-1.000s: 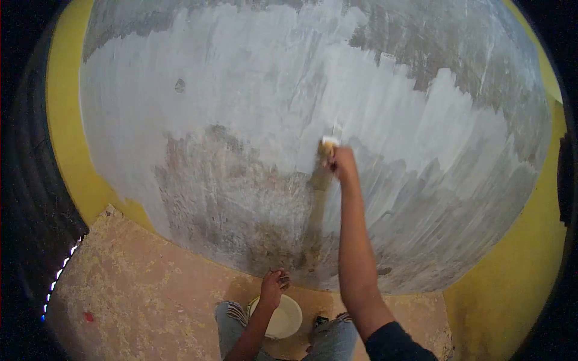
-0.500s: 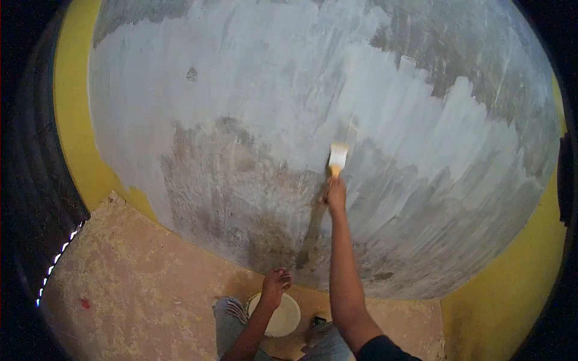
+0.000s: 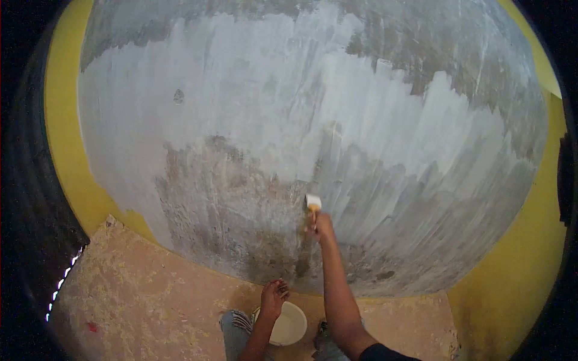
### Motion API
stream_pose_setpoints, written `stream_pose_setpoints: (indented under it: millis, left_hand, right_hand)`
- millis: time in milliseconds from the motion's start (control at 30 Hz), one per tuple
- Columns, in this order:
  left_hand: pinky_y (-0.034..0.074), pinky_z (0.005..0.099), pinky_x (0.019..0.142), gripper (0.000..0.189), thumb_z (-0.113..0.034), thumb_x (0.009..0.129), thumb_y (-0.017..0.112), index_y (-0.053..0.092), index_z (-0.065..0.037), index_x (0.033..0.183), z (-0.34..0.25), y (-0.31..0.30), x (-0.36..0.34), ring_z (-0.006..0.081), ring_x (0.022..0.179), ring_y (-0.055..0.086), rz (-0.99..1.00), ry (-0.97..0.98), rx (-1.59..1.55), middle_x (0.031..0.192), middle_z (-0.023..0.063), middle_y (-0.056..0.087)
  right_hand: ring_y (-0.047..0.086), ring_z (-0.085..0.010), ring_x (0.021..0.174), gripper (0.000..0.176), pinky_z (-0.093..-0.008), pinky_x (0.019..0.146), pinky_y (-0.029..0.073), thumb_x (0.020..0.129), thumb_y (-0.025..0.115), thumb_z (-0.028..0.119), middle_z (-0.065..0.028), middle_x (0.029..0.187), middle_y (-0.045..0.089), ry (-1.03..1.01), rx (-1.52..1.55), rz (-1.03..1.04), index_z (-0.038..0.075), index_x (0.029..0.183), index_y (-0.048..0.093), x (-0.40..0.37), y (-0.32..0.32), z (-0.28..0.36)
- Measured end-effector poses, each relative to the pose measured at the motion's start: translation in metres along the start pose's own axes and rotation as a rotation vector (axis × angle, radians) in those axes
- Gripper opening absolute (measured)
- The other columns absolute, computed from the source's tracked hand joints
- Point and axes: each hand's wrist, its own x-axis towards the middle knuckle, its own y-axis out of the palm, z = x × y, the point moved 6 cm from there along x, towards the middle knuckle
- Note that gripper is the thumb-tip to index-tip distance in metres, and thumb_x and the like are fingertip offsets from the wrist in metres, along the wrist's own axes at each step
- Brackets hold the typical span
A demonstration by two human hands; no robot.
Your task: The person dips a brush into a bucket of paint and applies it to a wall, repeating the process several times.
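My right hand (image 3: 323, 226) is closed round the handle of a paintbrush (image 3: 313, 203). The brush has a yellowish handle and whitish bristles pointing up, which meet or nearly meet the lower middle of a grey wall (image 3: 265, 78). Pale whitish paint covers a broad band of that wall, with darker bare patches above and below. Low down, my left hand (image 3: 274, 295) hovers over the left rim of a cream-coloured bucket (image 3: 290, 325). Its fingers are loosely bent and apart, with nothing visible in them. Pale liquid seems to fill the bucket, partly hidden by my left forearm.
Yellow borders (image 3: 63, 132) frame the grey surface on both sides. Beneath it lies a tan, stained floor (image 3: 150, 289) with a small red spot on the left. Dark corrugated sheeting (image 3: 30, 180) stands at the far left. My knees flank the bucket.
My right hand has drawn the paintbrush down and slightly left along the wall. My left hand stays by the bucket, and the view has shifted a little.
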Motion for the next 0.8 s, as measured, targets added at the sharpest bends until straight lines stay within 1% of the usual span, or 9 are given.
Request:
stream_pose_setpoints:
  millis: [100, 267, 367, 467, 533, 600, 667, 733, 800]
  left_hand:
    - [0.050, 0.0400, 0.074, 0.015, -0.021, 0.085, 0.062, 0.060, -0.012, 0.097, -0.002, 0.001, -0.002, 0.0231, 0.086, 0.062, 0.015, 0.008, -0.008, 0.094, 0.0063, 0.064]
    - [0.049, 0.0393, 0.077, 0.016, -0.021, 0.087, 0.062, 0.060, -0.011, 0.100, 0.002, -0.012, 0.011, 0.0223, 0.087, 0.061, 0.061, -0.010, -0.030, 0.096, 0.0061, 0.063]
    - [0.048, 0.0393, 0.078, 0.017, -0.021, 0.086, 0.063, 0.060, -0.011, 0.099, -0.011, 0.002, -0.003, 0.0220, 0.088, 0.060, -0.002, 0.073, 0.020, 0.094, 0.0054, 0.063]
    - [0.048, 0.0398, 0.078, 0.016, -0.021, 0.086, 0.063, 0.059, -0.012, 0.098, -0.005, -0.001, 0.002, 0.0211, 0.087, 0.059, 0.028, 0.030, -0.003, 0.091, 0.0043, 0.062]
    - [0.047, 0.0397, 0.078, 0.014, -0.021, 0.086, 0.062, 0.059, -0.013, 0.097, 0.001, -0.013, 0.006, 0.0200, 0.086, 0.059, -0.028, 0.019, 0.015, 0.090, 0.0036, 0.061]
    - [0.047, 0.0397, 0.079, 0.013, -0.020, 0.086, 0.062, 0.059, -0.013, 0.097, 0.003, -0.018, 0.006, 0.0196, 0.086, 0.058, -0.026, -0.007, -0.001, 0.090, 0.0033, 0.061]
    - [0.047, 0.0397, 0.079, 0.012, -0.020, 0.086, 0.062, 0.058, -0.014, 0.096, 0.004, -0.020, 0.008, 0.0193, 0.085, 0.058, -0.022, -0.038, -0.008, 0.091, 0.0029, 0.061]
    - [0.047, 0.0397, 0.079, 0.011, -0.020, 0.086, 0.061, 0.058, -0.014, 0.094, 0.003, -0.024, 0.008, 0.0189, 0.085, 0.058, -0.093, -0.038, 0.030, 0.090, 0.0019, 0.061]
    - [0.047, 0.0396, 0.078, 0.010, -0.020, 0.086, 0.060, 0.058, -0.015, 0.094, 0.004, -0.021, 0.007, 0.0190, 0.085, 0.058, -0.106, -0.033, 0.072, 0.090, 0.0014, 0.060]
  right_hand:
    - [0.041, -0.0142, 0.041, 0.020, -0.0368, 0.044, 0.046, 0.088, 0.049, 0.015, -0.0014, 0.049, 0.040, -0.052, 0.054, 0.063, 0.009, 0.069, 0.052, 0.027, 0.022, 0.096]
    - [0.042, -0.0108, 0.047, 0.011, -0.0382, 0.057, 0.054, 0.083, 0.043, 0.006, -0.0002, 0.059, 0.044, -0.286, 0.026, 0.222, 0.002, 0.080, 0.053, 0.025, 0.078, 0.241]
    - [0.033, -0.0072, 0.039, 0.026, -0.0290, 0.051, 0.050, 0.096, 0.038, 0.023, 0.0045, 0.055, 0.036, -0.254, 0.030, 0.103, 0.001, 0.092, 0.052, -0.019, 0.093, 0.249]
    - [0.036, -0.0088, 0.040, 0.030, -0.0286, 0.044, 0.047, 0.097, 0.040, 0.031, 0.0030, 0.057, 0.037, -0.407, -0.046, 0.040, 0.004, 0.094, 0.052, -0.027, 0.076, 0.210]
    - [0.038, -0.0104, 0.040, 0.032, -0.0298, 0.042, 0.046, 0.097, 0.041, 0.037, 0.0002, 0.057, 0.039, -0.492, -0.109, 0.002, 0.007, 0.098, 0.052, 0.017, 0.046, 0.155]
    - [0.047, -0.0140, 0.046, 0.032, -0.0298, 0.040, 0.045, 0.098, 0.041, 0.036, -0.0036, 0.062, 0.047, -0.588, -0.366, -0.143, 0.006, 0.100, 0.051, 0.071, -0.001, 0.077]
    - [0.056, -0.0221, 0.058, 0.034, -0.0345, 0.046, 0.046, 0.097, 0.040, 0.036, -0.0098, 0.068, 0.054, -0.826, -0.691, -0.430, 0.004, 0.100, 0.051, 0.059, -0.028, 0.017]
    - [0.058, -0.0299, 0.068, 0.039, -0.0382, 0.058, 0.046, 0.098, 0.038, 0.038, -0.0165, 0.077, 0.058, -0.336, -0.371, -0.302, 0.002, 0.100, 0.052, 0.041, -0.038, -0.042]
    - [0.058, -0.0303, 0.066, 0.039, -0.0412, 0.062, 0.049, 0.098, 0.036, 0.038, -0.0175, 0.078, 0.057, -0.322, -0.639, -0.374, 0.003, 0.102, 0.054, 0.059, -0.056, -0.095]
